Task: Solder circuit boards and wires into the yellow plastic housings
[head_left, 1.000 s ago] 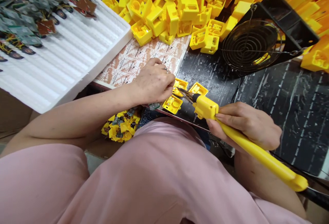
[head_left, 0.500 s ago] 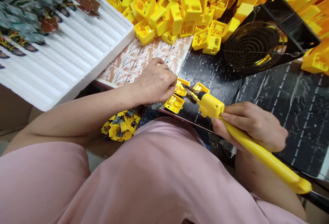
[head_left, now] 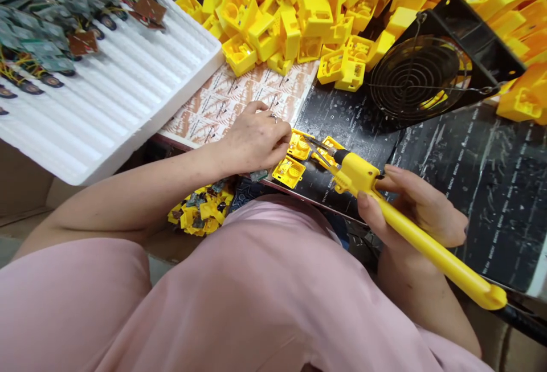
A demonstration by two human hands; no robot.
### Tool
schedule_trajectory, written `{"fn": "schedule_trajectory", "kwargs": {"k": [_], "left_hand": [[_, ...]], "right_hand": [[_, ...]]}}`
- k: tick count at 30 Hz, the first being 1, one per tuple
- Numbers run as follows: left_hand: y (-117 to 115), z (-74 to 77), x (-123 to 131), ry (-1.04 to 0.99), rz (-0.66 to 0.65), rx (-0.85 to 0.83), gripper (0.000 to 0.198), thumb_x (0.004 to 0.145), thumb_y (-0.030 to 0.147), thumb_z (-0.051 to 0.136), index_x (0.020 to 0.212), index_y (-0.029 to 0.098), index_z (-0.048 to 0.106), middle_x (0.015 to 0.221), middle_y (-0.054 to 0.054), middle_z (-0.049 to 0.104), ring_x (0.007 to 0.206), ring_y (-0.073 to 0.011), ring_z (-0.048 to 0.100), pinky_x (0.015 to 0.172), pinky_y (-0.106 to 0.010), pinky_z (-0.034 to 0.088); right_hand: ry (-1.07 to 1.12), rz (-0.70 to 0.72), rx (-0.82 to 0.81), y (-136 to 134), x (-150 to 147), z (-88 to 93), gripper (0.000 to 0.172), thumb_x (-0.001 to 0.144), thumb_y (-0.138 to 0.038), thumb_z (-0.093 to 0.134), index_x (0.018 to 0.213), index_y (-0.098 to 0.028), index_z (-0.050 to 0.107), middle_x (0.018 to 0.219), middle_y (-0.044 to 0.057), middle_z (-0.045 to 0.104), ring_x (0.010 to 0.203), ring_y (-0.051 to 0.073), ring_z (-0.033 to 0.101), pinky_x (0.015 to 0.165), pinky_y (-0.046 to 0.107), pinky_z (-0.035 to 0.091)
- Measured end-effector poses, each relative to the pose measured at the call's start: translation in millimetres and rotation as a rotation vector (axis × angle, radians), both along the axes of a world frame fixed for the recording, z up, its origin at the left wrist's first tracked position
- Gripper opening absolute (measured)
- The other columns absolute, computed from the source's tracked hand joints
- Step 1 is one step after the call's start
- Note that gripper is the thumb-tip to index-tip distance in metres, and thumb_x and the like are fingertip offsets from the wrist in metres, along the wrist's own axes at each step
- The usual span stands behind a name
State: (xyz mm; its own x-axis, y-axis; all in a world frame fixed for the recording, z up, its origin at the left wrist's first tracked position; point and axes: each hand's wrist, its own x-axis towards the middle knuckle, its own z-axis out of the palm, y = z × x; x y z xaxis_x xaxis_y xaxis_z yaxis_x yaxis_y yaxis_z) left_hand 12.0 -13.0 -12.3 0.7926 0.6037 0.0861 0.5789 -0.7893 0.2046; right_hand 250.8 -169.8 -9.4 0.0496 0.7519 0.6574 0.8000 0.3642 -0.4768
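Observation:
My right hand (head_left: 421, 204) grips a yellow soldering gun (head_left: 410, 229), its thumb below the handle and the fingers above. The gun's dark metal tip (head_left: 322, 150) points left over the small yellow casings. One casing (head_left: 299, 147) lies beside the fingers of my left hand (head_left: 258, 135); a second (head_left: 289, 172) sits nearer the table edge, and a third (head_left: 331, 147) is partly behind the tip. My left hand is curled closed at the first casing's left side. Its fingertips are hidden, so I cannot tell what they pinch.
A white foam tray (head_left: 158, 93) holding many circuit boards (head_left: 47, 24) stands at left. Yellow housings (head_left: 273, 24) are heaped at the back. A black fan (head_left: 440, 58) stands at right on the black work surface (head_left: 453, 172). More yellow parts (head_left: 205, 207) lie below the table edge.
The soldering gun's rear end has shifted left and slightly up. My right hand's fingers have loosened and spread around the handle. My left hand stays nearly still by the casings.

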Motion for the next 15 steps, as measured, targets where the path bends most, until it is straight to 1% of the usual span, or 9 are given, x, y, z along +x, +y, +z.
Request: {"fn": "schedule_trajectory", "kwargs": {"k": [2, 4, 6, 8, 11, 13, 15], "left_hand": [[1, 2.0, -4, -0.037, 0.018, -0.075, 0.033, 0.09, 0.033, 0.044, 0.089, 0.018, 0.074, 0.075, -0.004, 0.074, 0.078, -0.0197, 0.065, 0.107, -0.048, 0.041], [2, 3.9, -9, -0.08, 0.045, -0.178, 0.035, 0.09, 0.037, 0.045, 0.094, 0.018, 0.074, 0.083, -0.004, 0.077, 0.084, -0.0201, 0.066, 0.114, -0.051, 0.037], [5, 4.1, -14, -0.117, 0.084, -0.283, 0.036, 0.089, 0.039, 0.046, 0.096, 0.018, 0.075, 0.09, -0.004, 0.078, 0.086, -0.0191, 0.067, 0.118, -0.052, 0.033], [7, 2.4, -17, -0.142, 0.13, -0.358, 0.034, 0.087, 0.039, 0.048, 0.095, 0.019, 0.075, 0.089, -0.001, 0.078, 0.085, -0.018, 0.067, 0.12, -0.054, 0.03], [10, -0.3, -15, -0.186, 0.186, -0.4, 0.031, 0.084, 0.039, 0.053, 0.09, 0.02, 0.076, 0.083, 0.0, 0.077, 0.085, -0.0177, 0.068, 0.12, -0.053, 0.03], [12, 0.0, -11, -0.215, 0.217, -0.4, 0.028, 0.082, 0.039, 0.056, 0.09, 0.02, 0.076, 0.083, 0.0, 0.077, 0.085, -0.0176, 0.068, 0.117, -0.05, 0.035], [13, 1.4, -6, -0.208, 0.235, -0.389, 0.026, 0.082, 0.037, 0.058, 0.09, 0.02, 0.076, 0.083, 0.0, 0.077, 0.085, -0.0174, 0.068, 0.114, -0.048, 0.038]], "right_hand": [[0.007, 0.012, -0.005, 0, 2, -2.4, 0.06, 0.083, -0.028, 0.082, 0.138, -0.038, 0.062, 0.084, -0.005, 0.076, 0.058, 0.014, 0.066, 0.05, 0.027, 0.051], [0.028, 0.006, 0.003, 1, 4, -4.9, 0.056, 0.082, -0.028, 0.083, 0.135, -0.035, 0.064, 0.087, -0.003, 0.077, 0.062, 0.015, 0.069, 0.051, 0.027, 0.053], [0.092, 0.0, 0.034, 2, 5, -7.8, 0.047, 0.081, -0.027, 0.084, 0.126, -0.03, 0.07, 0.089, -0.001, 0.078, 0.063, 0.016, 0.07, 0.052, 0.028, 0.054], [0.186, 0.012, 0.095, 3, 4, -10.7, 0.034, 0.08, -0.025, 0.084, 0.113, -0.025, 0.073, 0.084, -0.001, 0.077, 0.062, 0.016, 0.069, 0.052, 0.028, 0.054], [0.261, 0.059, 0.137, 4, 3, -13.8, 0.025, 0.078, -0.019, 0.086, 0.098, -0.023, 0.072, 0.074, -0.003, 0.073, 0.06, 0.016, 0.068, 0.052, 0.029, 0.054], [0.261, 0.045, 0.108, 3, 1, -14.4, 0.024, 0.078, -0.02, 0.085, 0.097, -0.023, 0.071, 0.076, -0.002, 0.074, 0.06, 0.015, 0.068, 0.051, 0.028, 0.054], [0.245, -0.009, 0.078, 3, -1, -14.1, 0.03, 0.08, -0.023, 0.084, 0.108, -0.023, 0.072, 0.083, 0.0, 0.076, 0.062, 0.015, 0.07, 0.051, 0.028, 0.055]]}}
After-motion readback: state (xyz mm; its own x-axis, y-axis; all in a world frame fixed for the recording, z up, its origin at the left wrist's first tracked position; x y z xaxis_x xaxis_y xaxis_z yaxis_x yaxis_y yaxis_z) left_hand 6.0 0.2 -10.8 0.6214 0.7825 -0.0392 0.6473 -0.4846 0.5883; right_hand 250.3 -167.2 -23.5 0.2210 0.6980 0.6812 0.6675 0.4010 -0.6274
